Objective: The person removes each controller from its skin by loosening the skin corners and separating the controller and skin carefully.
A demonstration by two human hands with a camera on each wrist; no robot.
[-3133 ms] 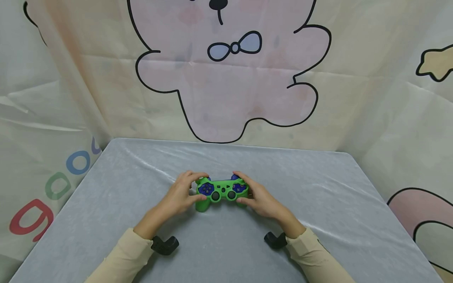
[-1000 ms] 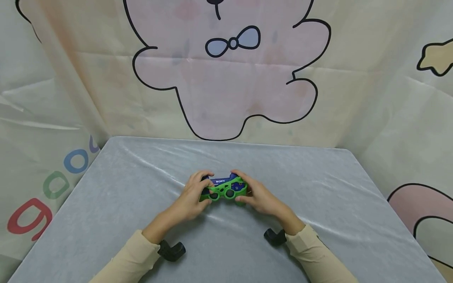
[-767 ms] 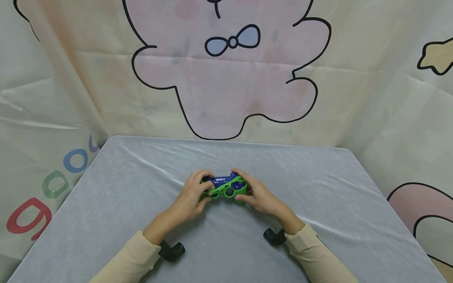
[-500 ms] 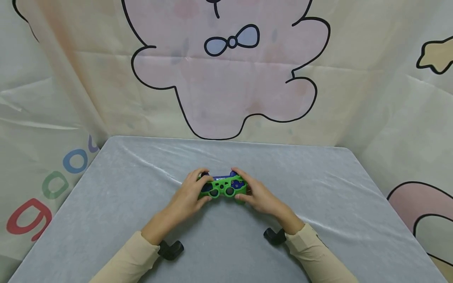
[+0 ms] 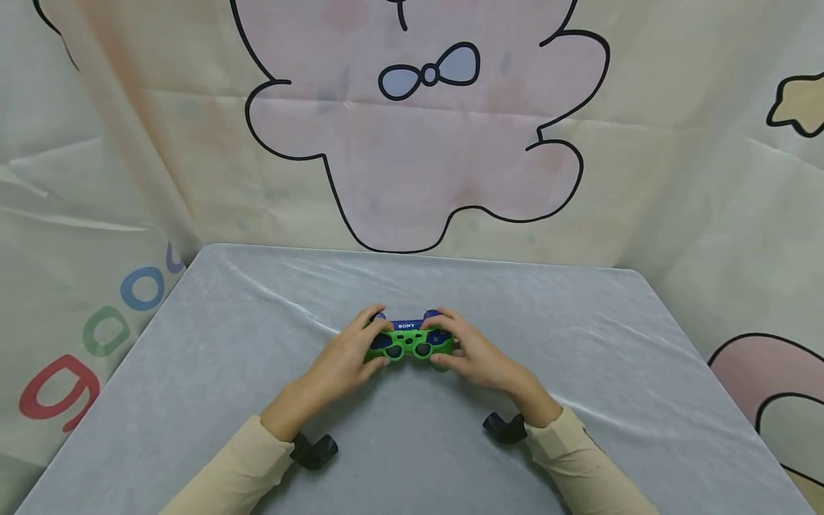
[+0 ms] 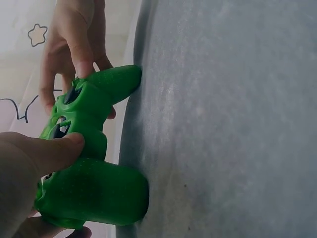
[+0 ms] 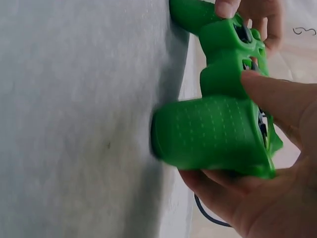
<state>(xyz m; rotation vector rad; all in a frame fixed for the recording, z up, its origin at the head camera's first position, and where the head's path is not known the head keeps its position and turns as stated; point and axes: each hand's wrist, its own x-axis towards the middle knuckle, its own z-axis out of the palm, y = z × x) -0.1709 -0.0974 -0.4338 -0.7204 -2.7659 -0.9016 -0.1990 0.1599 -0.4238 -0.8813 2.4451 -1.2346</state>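
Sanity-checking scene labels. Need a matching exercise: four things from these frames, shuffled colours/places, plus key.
Things
1. Game controller
2. Tablecloth
3. Drawn bow tie
4. Drawn star

Colours and places
A. Pale blue, two black-outlined loops
B. Tan, cut off by the head view's right edge
C. Green and dark blue, marked SONY
D. Grey, beneath the game controller

Pairs: 1-C, 2-D, 3-A, 4-B
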